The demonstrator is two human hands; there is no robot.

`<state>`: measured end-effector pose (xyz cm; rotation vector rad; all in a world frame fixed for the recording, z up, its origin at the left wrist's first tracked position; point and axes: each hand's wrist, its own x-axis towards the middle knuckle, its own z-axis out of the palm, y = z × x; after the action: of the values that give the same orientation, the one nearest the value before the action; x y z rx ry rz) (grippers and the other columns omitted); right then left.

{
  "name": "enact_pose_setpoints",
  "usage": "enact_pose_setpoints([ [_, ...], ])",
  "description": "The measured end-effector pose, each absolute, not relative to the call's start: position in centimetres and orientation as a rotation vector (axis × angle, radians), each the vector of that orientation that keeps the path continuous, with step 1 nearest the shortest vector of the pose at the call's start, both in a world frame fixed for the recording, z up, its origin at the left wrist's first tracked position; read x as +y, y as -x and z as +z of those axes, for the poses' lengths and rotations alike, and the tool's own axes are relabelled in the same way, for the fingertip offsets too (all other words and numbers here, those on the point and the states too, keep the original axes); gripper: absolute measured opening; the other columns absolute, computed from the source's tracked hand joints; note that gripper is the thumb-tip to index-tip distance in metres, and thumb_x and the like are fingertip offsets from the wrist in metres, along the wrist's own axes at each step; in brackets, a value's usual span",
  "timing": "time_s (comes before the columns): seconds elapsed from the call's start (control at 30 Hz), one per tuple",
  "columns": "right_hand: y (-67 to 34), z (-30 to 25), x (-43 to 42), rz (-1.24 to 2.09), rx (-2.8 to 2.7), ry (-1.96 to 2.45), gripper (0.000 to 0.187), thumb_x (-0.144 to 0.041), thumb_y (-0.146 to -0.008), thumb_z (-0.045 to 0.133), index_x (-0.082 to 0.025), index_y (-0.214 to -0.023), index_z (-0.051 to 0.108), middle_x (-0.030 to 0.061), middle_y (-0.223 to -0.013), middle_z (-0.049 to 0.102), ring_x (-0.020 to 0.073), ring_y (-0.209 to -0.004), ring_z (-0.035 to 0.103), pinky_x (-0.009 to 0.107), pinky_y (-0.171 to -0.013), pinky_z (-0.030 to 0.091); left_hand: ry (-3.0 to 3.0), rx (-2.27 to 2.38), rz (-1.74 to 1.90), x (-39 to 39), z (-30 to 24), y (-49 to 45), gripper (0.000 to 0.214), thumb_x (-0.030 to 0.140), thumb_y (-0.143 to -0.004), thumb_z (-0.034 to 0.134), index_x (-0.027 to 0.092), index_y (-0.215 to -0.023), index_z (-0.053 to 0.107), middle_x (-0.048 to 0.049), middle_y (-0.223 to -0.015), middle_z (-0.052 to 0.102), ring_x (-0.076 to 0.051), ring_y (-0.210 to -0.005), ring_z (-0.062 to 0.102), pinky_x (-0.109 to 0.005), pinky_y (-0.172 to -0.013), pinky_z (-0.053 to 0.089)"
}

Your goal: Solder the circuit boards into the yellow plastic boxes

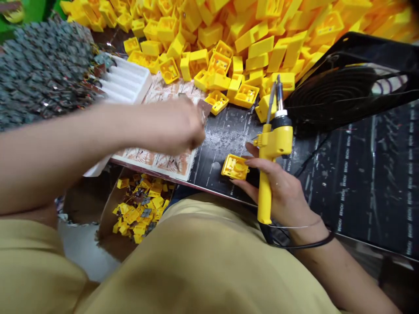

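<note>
My left hand (pixel 176 124) reaches across the table's left part, slightly blurred, its fingers curled closed. A small brownish flat piece (pixel 205 109) shows at its fingertips; whether they grip it is hard to make out. My right hand (pixel 278 183) is closed around a yellow soldering gun (pixel 266 187), whose metal tip points away from me, up beside a thin feed tube. Between the same hand's thumb and fingertips sits a small open yellow plastic housing (pixel 235 167), its inside facing up, just above the black table surface (pixel 214 144).
A large heap of yellow housings (pixel 209 35) covers the back. Grey wired parts (pixel 46 69) pile up at left beside a white ribbed tray (pixel 126 80). A black fan (pixel 343 91) stands at right. Below the table edge, a cardboard box (pixel 109 213) holds more yellow pieces.
</note>
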<state>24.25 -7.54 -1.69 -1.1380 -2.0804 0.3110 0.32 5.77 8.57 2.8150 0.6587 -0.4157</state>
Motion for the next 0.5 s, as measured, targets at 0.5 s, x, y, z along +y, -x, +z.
enact_pose_setpoints([
  [0.5,-25.0,0.0,-9.6,0.168,-1.880,1.218,0.041,-0.010,-0.078,0.076,-0.030,-0.111,0.063,-0.0047,-0.088,0.073,0.0177,-0.074,0.071,0.031,-0.067,0.061,-2.699,1.384,0.394,-0.4,1.9,0.9,0.038,0.053,-0.086,0.054,0.019,-0.091,0.069,-0.0100,-0.099,0.071,-0.031,-0.100,0.060,-0.054,-0.093,0.043],
])
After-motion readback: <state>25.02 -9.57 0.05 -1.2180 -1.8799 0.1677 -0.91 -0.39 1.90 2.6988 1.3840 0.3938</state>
